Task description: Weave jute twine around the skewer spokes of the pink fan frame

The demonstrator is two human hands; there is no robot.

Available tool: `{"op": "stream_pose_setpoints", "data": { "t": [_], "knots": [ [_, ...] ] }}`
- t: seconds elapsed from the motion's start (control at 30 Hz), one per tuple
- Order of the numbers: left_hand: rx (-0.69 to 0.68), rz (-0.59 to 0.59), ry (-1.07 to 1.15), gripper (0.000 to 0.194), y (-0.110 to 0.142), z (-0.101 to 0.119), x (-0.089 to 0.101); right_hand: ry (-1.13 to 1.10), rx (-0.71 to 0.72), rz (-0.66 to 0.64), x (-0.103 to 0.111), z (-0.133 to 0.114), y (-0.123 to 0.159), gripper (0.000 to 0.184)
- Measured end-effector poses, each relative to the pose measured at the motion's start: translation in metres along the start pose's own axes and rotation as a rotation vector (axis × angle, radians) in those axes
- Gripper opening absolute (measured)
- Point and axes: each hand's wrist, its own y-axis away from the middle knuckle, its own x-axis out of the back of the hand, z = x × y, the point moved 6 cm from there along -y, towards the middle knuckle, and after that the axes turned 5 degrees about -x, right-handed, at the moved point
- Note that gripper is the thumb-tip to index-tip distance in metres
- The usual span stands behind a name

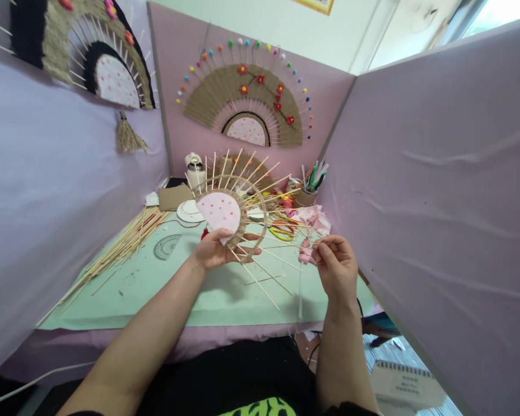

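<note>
My left hand point(213, 252) grips the lower edge of a half-made fan point(220, 211), which is held tilted above the table. The fan has a pink half-circle with red dots, a brown twine-wrapped rim and thin wooden sticks spread out like rays. A ring of twine point(265, 215) runs across the sticks. With fingertips pinched together, my right hand point(337, 264) holds a thin strand of twine point(283, 247) that stretches left to the fan's lower sticks. Pink cloth scraps point(305, 252) lie just behind my right fingers.
A bundle of wooden sticks point(117, 240) lies at left, near a protractor point(167, 247). Yellow-handled scissors point(281, 231) and a tool pot point(305, 197) are behind the fan. Fabric-covered panels point(437, 173) enclose the table; a large decorated fan point(208, 92) hangs at the back.
</note>
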Motion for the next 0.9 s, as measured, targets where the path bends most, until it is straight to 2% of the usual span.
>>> {"op": "stream_pose_setpoints", "data": {
  "t": [0.13, 0.27, 0.47, 0.57, 0.7, 0.9],
  "knots": [
    [0.040, -0.053, -0.030, 0.045, 0.002, -0.003, -0.003, -0.039, -0.058, 0.031, 0.007, 0.018, -0.005, 0.016],
    [0.086, -0.076, -0.050, 0.052, 0.004, -0.006, -0.003, 0.107, -0.102, 0.021, 0.011, 0.038, -0.007, 0.015],
    [0.132, -0.083, -0.064, 0.055, 0.004, -0.009, -0.001, 0.437, 0.026, -0.109, -0.002, 0.038, -0.009, 0.010],
    [0.154, -0.077, -0.071, 0.054, 0.003, -0.013, -0.001, 0.507, 0.086, -0.045, -0.009, 0.035, -0.009, 0.013],
    [0.189, -0.071, -0.056, 0.053, 0.002, -0.020, -0.006, 0.465, 0.085, 0.092, -0.020, 0.038, -0.007, 0.019],
    [0.148, -0.082, -0.009, 0.058, -0.002, -0.025, -0.014, 0.392, -0.002, 0.113, -0.035, 0.043, -0.002, 0.021]
  ]
}}
